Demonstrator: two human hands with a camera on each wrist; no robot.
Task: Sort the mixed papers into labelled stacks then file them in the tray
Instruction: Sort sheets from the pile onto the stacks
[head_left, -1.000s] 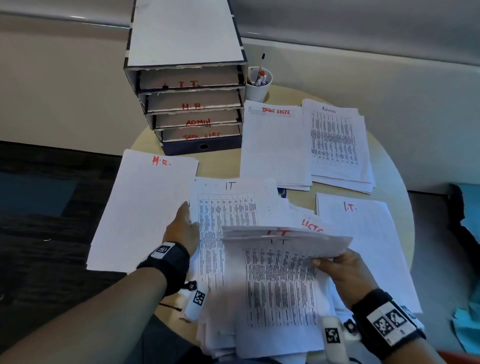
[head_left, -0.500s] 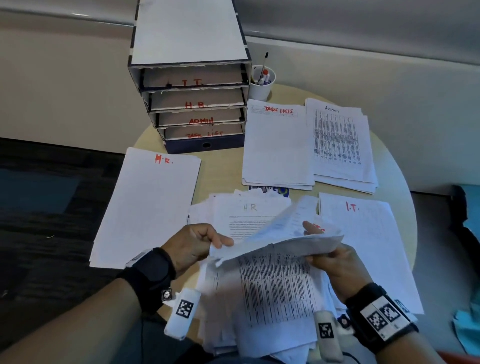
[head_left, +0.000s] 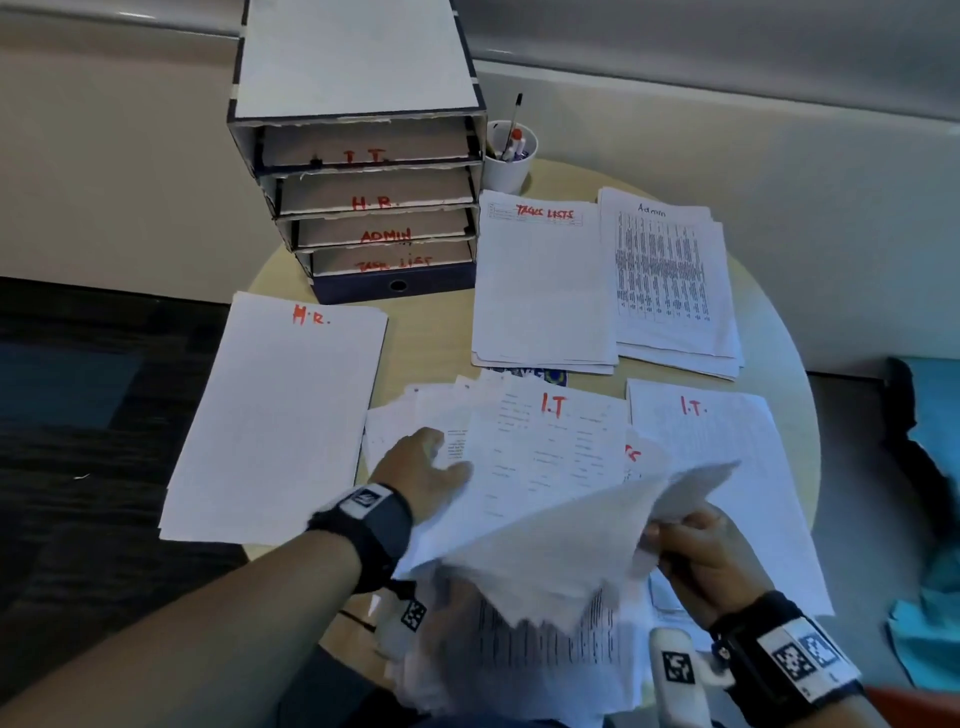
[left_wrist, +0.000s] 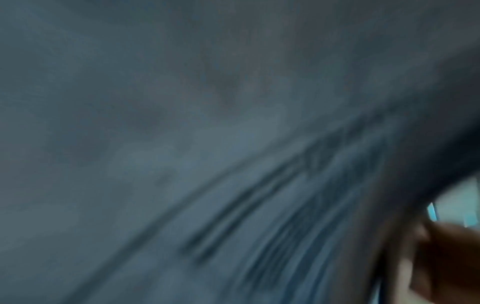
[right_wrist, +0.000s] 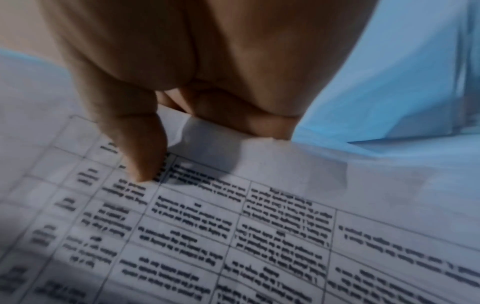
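Observation:
My left hand (head_left: 426, 473) grips the left edge of a sheet marked I.T. (head_left: 550, 447), thumb on top, over the mixed pile (head_left: 519, 654) at the table's near edge. My right hand (head_left: 696, 551) pinches a bent-up bundle of sheets (head_left: 566, 540) from that pile. In the right wrist view my right hand (right_wrist: 182, 139) pinches a folded paper edge above a printed table sheet (right_wrist: 259, 236). The left wrist view is a dark blur of paper. Sorted stacks lie around: H.R. (head_left: 280, 415), Tasks Lists (head_left: 540, 280), Admin (head_left: 670, 280), I.T. (head_left: 727, 452). The tray (head_left: 363, 67) stands at the back.
The tray's shelves read I.T., H.R., ADMIN and TASK LIST from top down. A white cup (head_left: 506, 166) with pens stands right of it. The round table's (head_left: 431, 332) bare strip runs between the H.R. and Tasks Lists stacks. Dark floor lies left, blue cloth (head_left: 930, 415) right.
My left hand has moved forward with a sheet, and an I.T. sheet now covers the H.R. sheet that topped the pile. The bundle in my right hand has bent lower.

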